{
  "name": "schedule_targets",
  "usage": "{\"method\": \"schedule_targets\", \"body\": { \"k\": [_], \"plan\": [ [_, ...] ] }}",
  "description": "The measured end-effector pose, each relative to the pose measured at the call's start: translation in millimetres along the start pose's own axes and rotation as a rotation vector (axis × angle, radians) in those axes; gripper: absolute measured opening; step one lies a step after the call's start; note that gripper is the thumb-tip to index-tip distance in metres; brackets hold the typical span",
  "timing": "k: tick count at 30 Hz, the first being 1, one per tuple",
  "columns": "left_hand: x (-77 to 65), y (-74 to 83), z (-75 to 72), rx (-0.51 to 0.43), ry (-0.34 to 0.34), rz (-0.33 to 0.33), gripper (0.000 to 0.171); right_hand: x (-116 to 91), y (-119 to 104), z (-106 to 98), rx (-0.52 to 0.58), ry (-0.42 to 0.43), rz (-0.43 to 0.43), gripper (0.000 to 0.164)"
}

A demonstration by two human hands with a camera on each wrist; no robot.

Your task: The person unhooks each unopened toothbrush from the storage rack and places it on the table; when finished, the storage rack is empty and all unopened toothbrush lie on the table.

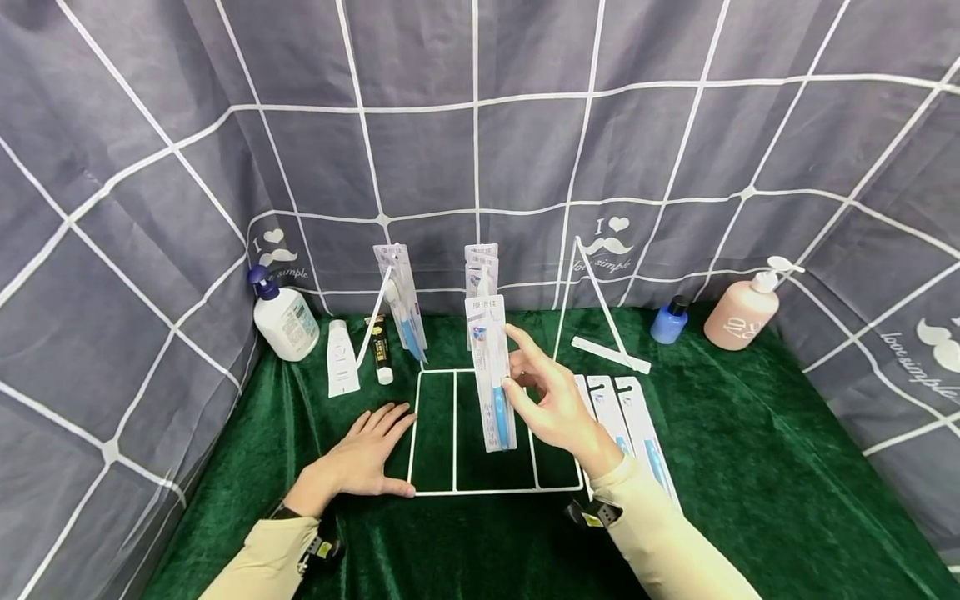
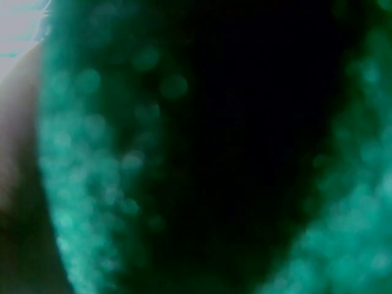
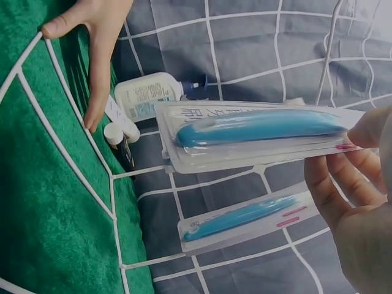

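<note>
My right hand (image 1: 551, 396) pinches a packaged blue toothbrush (image 1: 501, 417) by its edge, upright over the white wire rack (image 1: 456, 433). Whether its top touches the rack's middle hook cannot be told. More toothbrush packages (image 1: 481, 252) hang behind it. Another packaged toothbrush (image 1: 405, 308) hangs on the left hook. In the right wrist view, the held pack (image 3: 257, 128) is close, with a second pack (image 3: 245, 223) below it in the picture. My left hand (image 1: 360, 458) rests flat on the green cloth, thumb touching the rack's base. The left wrist view shows only blurred cloth.
Several toothbrush packs (image 1: 641, 425) lie at the rack's right, below an angled white hook arm (image 1: 603, 304). At the left stand a white pump bottle (image 1: 287, 323), a white tube (image 1: 342, 358) and a black tube (image 1: 381, 350). A blue bottle (image 1: 669, 323) and a pink pump bottle (image 1: 741, 312) stand right.
</note>
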State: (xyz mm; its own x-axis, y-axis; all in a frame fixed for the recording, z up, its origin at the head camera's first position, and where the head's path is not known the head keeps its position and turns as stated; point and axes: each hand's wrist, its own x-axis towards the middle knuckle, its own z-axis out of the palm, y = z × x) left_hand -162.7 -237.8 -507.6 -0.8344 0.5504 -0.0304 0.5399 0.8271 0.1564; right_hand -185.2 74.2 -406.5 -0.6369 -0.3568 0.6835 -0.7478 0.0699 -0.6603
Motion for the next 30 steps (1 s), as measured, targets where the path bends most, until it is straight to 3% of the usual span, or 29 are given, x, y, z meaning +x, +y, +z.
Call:
{"method": "schedule_targets", "body": {
  "k": [7,23,30],
  "plan": [
    [0.0,-1.2,1.9,-0.004,-0.008,-0.011,0.111,2.1,-39.9,-3.8,-0.023,-0.031,-0.051,0.063],
    [-0.8,0.4,0.6,-0.014,-0.02,-0.017,0.111,-15.3,-62.4,-7.9,0.044,-0.069,-0.189,0.064],
    [-0.5,1.3,0.4,-0.021,-0.019,-0.019,0.111,-24.4,-74.7,-12.6,0.072,-0.129,-0.162,0.057]
  ]
}}
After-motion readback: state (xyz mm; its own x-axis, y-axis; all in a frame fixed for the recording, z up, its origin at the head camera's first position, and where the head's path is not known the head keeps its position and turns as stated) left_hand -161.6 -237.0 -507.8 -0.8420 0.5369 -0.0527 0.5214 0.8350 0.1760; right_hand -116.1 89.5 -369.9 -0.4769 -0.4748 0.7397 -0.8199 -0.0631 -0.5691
